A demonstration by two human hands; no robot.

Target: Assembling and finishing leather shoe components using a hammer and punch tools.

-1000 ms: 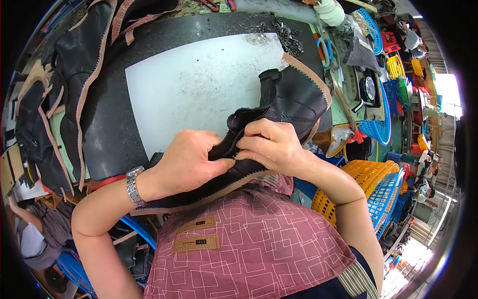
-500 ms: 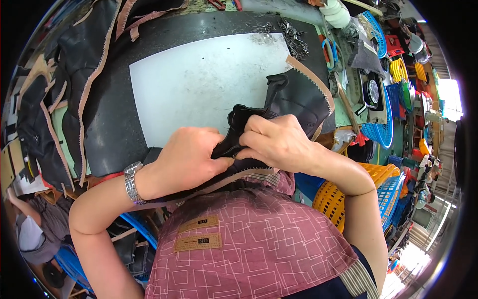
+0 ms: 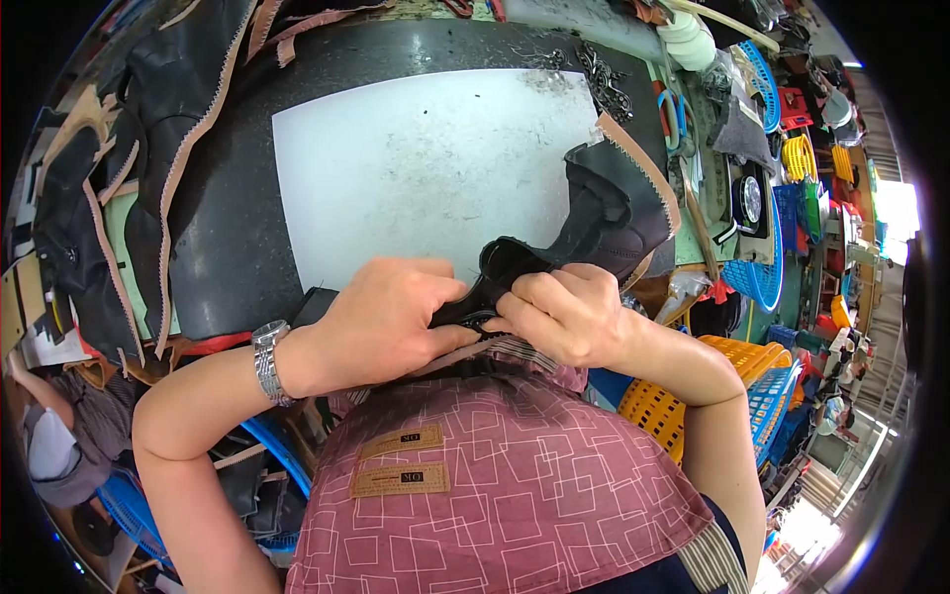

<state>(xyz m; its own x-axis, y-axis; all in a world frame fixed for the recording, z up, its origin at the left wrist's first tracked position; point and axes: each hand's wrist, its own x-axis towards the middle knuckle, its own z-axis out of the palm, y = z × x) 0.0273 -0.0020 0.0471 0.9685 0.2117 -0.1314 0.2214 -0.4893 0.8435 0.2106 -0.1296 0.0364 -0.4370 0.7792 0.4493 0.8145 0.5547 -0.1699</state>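
A black leather shoe upper (image 3: 623,203) with a tan, jagged-cut edge lies bent between my hands, close to my apron. My left hand (image 3: 396,322), with a metal watch on its wrist, pinches the leather at its left part. Just to the right, my right hand (image 3: 564,312) grips the same piece with curled fingers, near a folded opening. Both sets of fingertips nearly meet over a dark strip on the upper, whose detail is too small to tell. The right end of the upper stands up past my right hand.
A white sheet (image 3: 426,168) lies on the dark table (image 3: 228,247). More black uppers (image 3: 178,89) are piled at the left. Small metal parts (image 3: 606,84) and scissors (image 3: 676,119) lie at the far right. Yellow baskets (image 3: 653,396) stand right; another person (image 3: 84,416) is at lower left.
Both hands have shifted slightly down and right with the upper, still gripping it. The upper's right end has turned and opened a little more. The view has moved slightly.
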